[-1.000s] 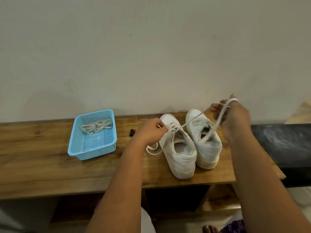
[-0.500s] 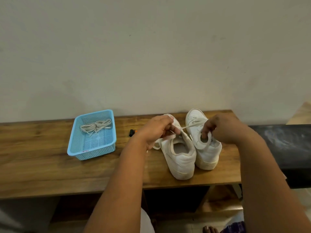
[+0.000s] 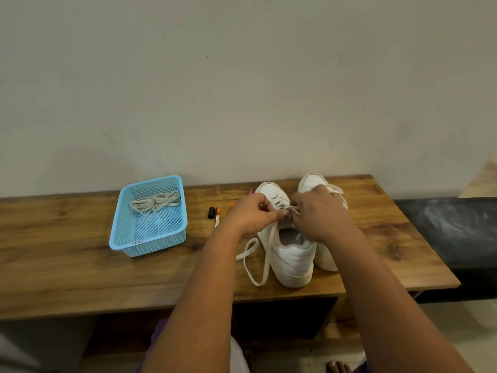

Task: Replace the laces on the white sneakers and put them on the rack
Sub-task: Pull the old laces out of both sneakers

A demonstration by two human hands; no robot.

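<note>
- Sneakers stand side by side on the wooden bench (image 3: 80, 265), toes toward the wall; the left sneaker (image 3: 289, 249) sits directly under both hands, the right sneaker (image 3: 322, 254) just beyond the right hand (image 3: 320, 211) and partly hidden by that wrist.
- Left hand (image 3: 251, 214) has its fingers curled and pinching the lace (image 3: 265, 254) at the top eyelets of the left sneaker. The right hand's grip meets it there, fingers bent on the same lace, though exactly what its fingertips hold is hidden behind the knuckles.
- Below the left grip, the free lace drops down the sneaker's side and lies in a loose loop on the bench, toward the person.
- Well off to the left of the left grip sits a blue basket (image 3: 121, 232) with a bundle of laces (image 3: 154, 201) inside; between basket and grip lie a small black cap (image 3: 212, 212) and a pen-like thing, too small to tell.
- Handling, as a judgement: the lace is flat, soft and limp, so it will twist and slip unless pinched close to its end or right at the eyelet. The sneakers look light and fairly stiff at the heel; the heel collar or the sides should be the firm place to lift from.
- Rack is not plainly in view.
</note>
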